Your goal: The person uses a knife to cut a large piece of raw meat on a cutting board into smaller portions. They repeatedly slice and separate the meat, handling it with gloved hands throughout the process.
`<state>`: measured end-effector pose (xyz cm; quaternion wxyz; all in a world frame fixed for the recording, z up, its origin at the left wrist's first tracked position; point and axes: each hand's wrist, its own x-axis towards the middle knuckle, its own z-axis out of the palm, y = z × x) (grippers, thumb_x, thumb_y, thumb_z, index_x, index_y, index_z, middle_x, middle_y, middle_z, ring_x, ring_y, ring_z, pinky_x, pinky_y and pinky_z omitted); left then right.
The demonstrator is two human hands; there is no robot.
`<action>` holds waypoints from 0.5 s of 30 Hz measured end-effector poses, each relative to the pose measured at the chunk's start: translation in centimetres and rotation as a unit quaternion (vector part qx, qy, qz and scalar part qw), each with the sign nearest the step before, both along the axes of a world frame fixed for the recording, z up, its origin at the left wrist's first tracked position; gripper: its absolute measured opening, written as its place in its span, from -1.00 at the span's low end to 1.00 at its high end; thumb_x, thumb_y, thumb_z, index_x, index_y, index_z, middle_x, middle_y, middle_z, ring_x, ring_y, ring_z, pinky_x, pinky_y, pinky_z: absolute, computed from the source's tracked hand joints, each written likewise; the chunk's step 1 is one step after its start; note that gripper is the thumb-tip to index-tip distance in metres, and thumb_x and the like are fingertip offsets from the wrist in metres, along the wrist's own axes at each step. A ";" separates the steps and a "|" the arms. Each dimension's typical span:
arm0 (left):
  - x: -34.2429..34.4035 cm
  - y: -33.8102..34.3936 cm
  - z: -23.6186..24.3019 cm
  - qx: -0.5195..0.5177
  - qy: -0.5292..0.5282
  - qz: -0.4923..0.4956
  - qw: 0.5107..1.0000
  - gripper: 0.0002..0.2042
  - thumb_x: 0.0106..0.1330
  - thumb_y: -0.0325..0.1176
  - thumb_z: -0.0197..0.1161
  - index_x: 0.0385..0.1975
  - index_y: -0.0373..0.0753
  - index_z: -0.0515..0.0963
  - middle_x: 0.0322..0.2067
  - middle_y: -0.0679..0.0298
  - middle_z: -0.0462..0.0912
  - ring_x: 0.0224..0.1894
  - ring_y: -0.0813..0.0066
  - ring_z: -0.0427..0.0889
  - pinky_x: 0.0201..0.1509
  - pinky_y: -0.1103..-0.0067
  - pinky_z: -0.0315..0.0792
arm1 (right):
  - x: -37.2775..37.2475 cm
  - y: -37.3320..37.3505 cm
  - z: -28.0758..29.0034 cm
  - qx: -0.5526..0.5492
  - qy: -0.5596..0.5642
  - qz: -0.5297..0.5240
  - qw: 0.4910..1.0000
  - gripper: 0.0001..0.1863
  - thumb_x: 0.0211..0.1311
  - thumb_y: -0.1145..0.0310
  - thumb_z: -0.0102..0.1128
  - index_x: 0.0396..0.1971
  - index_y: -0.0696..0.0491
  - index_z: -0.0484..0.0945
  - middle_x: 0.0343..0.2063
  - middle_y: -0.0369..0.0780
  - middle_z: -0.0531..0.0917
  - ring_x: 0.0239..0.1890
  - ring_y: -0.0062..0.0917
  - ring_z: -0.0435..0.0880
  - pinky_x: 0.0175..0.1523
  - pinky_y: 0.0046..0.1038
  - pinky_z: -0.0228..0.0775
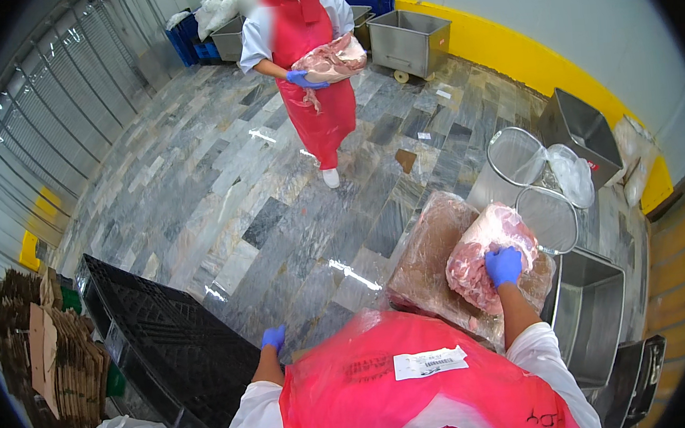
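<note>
My right hand (504,266), in a blue glove, is closed on the near right side of a large piece of raw meat (476,253), pink with a pale fat side. The fingertips are partly hidden against it. This meat rests on a stack wrapped in clear plastic (424,257), brown under the film. Away to the left, my left hand (273,338), gloved too, hangs low over the floor with nothing in it and its fingers apart. Across the floor a co-worker in a red apron (324,119) carries another large piece of raw meat (332,59) in gloved hands.
A black plastic pallet (172,352) leans at my left, beside stacked flattened cardboard (64,356). Two wire-rimmed bag holders (548,218) stand behind the meat. Steel bins (409,41) line the far wall; another steel tub (590,307) is close on my right.
</note>
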<state>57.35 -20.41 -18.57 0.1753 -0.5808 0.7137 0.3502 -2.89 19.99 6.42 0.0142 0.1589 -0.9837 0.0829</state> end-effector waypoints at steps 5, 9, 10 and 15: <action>-1.4 0.6 0.0 0.037 0.003 0.007 0.999 -0.28 0.49 0.19 -0.21 -0.05 -0.43 0.67 -0.03 -0.31 0.66 0.11 -0.21 0.66 0.26 0.10 0.46 | -0.6 1.0 0.1 -0.013 0.002 0.027 1.000 -0.59 0.14 0.07 0.19 -0.43 0.13 0.80 -0.41 0.11 0.75 -0.34 0.01 0.77 -0.07 -0.03 0.62; 0.6 1.0 -2.1 0.021 0.035 0.072 0.997 -0.32 0.47 0.17 -0.07 -0.05 -0.46 0.68 -0.08 -0.26 0.71 0.05 -0.20 0.70 0.19 0.14 0.51 | -0.1 0.6 0.3 -0.023 -0.015 0.051 0.998 -0.57 0.15 0.04 0.18 -0.43 0.14 0.80 -0.39 0.12 0.74 -0.32 0.01 0.77 -0.05 -0.04 0.62; 0.5 1.2 -2.7 0.018 0.053 0.099 0.993 -0.34 0.46 0.15 -0.02 -0.06 -0.46 0.68 -0.09 -0.24 0.73 0.02 -0.19 0.73 0.16 0.16 0.53 | -0.4 0.7 0.2 -0.020 -0.011 0.055 0.998 -0.56 0.16 0.04 0.18 -0.43 0.14 0.80 -0.38 0.12 0.74 -0.31 0.01 0.77 -0.05 -0.04 0.62; 0.2 2.1 -2.0 0.063 0.084 0.139 0.985 -0.53 0.48 0.09 0.15 -0.19 -0.29 0.64 -0.53 0.18 0.64 -0.64 0.29 0.60 -0.62 0.33 0.39 | -1.1 1.1 0.2 -0.011 -0.067 0.044 0.997 -0.54 0.19 0.00 0.17 -0.35 0.12 0.81 -0.29 0.10 0.76 -0.20 0.01 0.78 0.05 -0.06 0.60</action>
